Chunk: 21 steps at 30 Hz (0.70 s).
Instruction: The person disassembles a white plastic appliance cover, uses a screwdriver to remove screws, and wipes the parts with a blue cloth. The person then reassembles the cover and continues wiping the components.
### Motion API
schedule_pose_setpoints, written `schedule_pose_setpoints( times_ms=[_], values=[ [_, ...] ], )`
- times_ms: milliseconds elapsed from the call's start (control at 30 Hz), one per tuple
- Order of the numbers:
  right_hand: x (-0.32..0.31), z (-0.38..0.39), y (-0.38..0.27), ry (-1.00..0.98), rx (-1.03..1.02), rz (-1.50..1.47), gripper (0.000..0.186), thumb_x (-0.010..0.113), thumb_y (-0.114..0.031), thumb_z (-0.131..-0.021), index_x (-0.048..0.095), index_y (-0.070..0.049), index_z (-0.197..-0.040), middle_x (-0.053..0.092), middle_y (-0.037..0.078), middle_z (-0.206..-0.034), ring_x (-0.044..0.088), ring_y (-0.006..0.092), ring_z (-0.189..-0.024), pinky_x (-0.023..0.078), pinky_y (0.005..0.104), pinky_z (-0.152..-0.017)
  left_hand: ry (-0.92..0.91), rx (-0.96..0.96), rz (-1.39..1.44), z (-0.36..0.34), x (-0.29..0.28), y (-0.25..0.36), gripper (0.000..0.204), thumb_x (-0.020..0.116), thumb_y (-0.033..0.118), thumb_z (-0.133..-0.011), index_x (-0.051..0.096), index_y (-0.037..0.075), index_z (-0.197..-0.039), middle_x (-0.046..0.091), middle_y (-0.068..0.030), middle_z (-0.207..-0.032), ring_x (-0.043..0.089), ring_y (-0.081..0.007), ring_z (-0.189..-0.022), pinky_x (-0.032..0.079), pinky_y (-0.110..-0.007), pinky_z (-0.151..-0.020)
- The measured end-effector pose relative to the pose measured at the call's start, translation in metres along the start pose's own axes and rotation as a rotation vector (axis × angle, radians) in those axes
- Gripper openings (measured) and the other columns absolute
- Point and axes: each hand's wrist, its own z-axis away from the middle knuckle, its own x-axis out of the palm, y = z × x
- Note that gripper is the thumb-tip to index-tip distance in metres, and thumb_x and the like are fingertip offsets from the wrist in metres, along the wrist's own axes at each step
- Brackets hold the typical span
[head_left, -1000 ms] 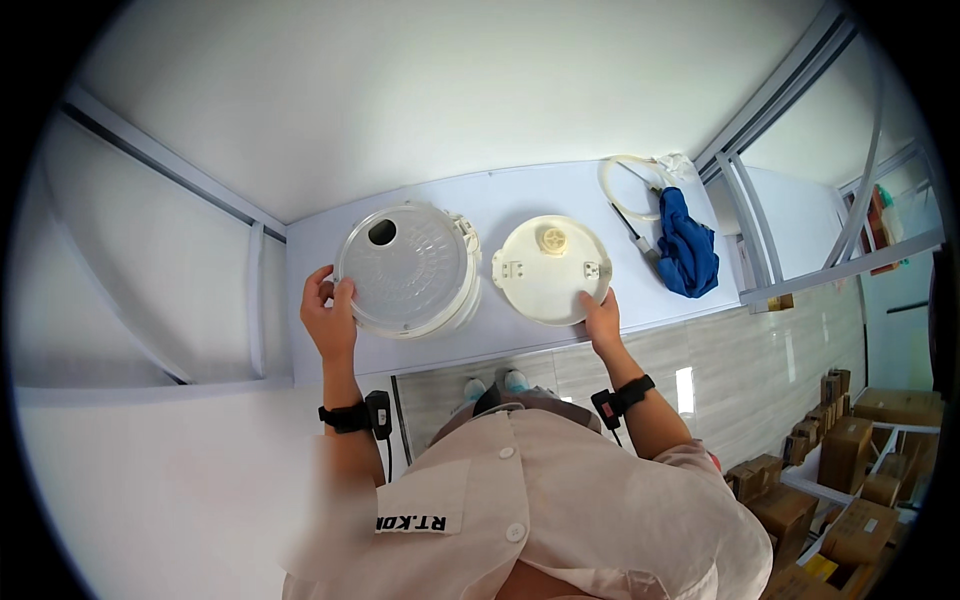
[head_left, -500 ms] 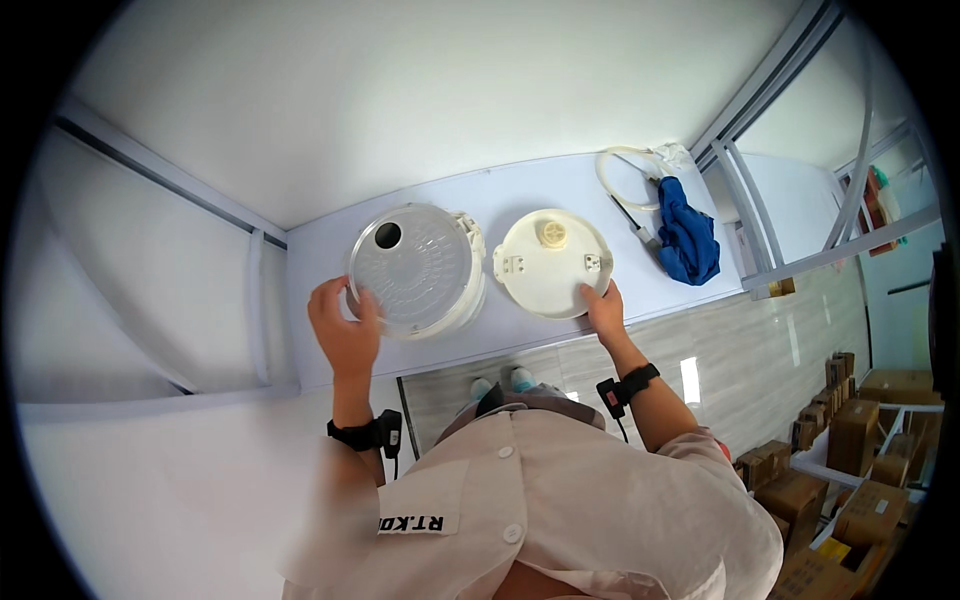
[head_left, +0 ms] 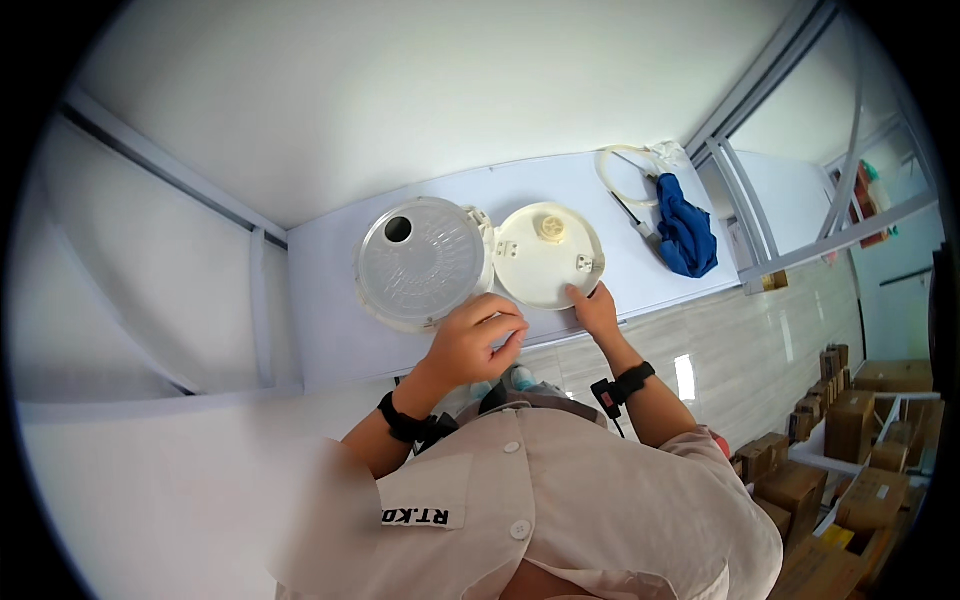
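A round white tub (head_left: 480,285) with a clear ribbed disc (head_left: 420,265) on top stands at the left; a dark round hole (head_left: 398,230) opens in the disc. Right beside it lies a round white lid (head_left: 540,275), its left edge up against the tub's raised side fitting (head_left: 481,218). The lid carries a cream round knob (head_left: 551,229) and two small brackets. My right hand (head_left: 597,308) grips the lid's near right edge, thumb on top, other fingers underneath and hidden. My left hand (head_left: 478,335) hovers by the tub's near right rim, fingers curled in, nothing visible in them.
A blue cloth (head_left: 686,230) lies at the right of the white table (head_left: 330,340), along with a looped pale hose (head_left: 602,175) and a dark rod. Metal frame posts (head_left: 258,300) border both sides. Cardboard boxes (head_left: 850,425) stand on the floor at lower right.
My left hand has moved right from the tub's left edge to its near right side, its fingers curling in. The lid, in my right hand, has shifted slightly left and away from me.
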Motion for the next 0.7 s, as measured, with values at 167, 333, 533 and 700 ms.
schedule_pose_setpoints(
  times_ms=[167,333,533,700],
  values=[
    [-0.013,0.005,0.002,-0.070,0.092,-0.298,0.041,0.074,-0.031,-0.093,0.066,0.005,-0.112,0.069,0.010,-0.086,0.061,0.0134,-0.060,0.052,0.0297,-0.055,-0.087,-0.024,-0.011,-0.014,0.033,-0.012,0.009,0.075,0.003,-0.082,0.073,0.008,-0.089,0.070,-0.0051,-0.095,0.069,-0.0250,-0.081,0.056,-0.037,-0.068],
    [-0.040,0.006,-0.007,-0.206,0.230,-0.393,0.044,0.073,-0.034,-0.096,0.064,0.003,-0.118,0.068,0.007,-0.081,0.061,0.0129,-0.060,0.052,0.0272,-0.054,-0.184,-0.144,-0.018,-0.017,0.084,-0.031,0.016,0.075,0.012,-0.085,0.073,0.008,-0.100,0.070,-0.0079,-0.108,0.068,-0.0299,-0.103,0.057,-0.042,-0.087],
    [-0.078,-0.015,-0.003,-0.508,0.207,-0.262,0.048,0.071,-0.042,-0.100,0.064,0.000,-0.123,0.068,0.005,-0.084,0.062,0.0109,-0.063,0.049,0.0251,-0.054,-0.206,-0.280,-0.319,-0.025,0.151,-0.078,0.045,0.078,0.026,-0.085,0.070,0.008,-0.126,0.059,-0.0131,-0.143,0.050,-0.0346,-0.141,0.036,-0.052,-0.121],
    [-0.124,-0.043,0.002,-0.617,0.086,-0.141,0.048,0.068,-0.043,-0.102,0.064,0.000,-0.122,0.070,0.005,-0.088,0.063,0.0105,-0.070,0.051,0.0253,-0.060,-0.156,-0.374,-0.456,-0.045,0.185,-0.072,0.057,0.082,0.031,-0.079,0.070,0.007,-0.130,0.053,-0.0149,-0.151,0.043,-0.0352,-0.146,0.032,-0.055,-0.123]
  ],
)
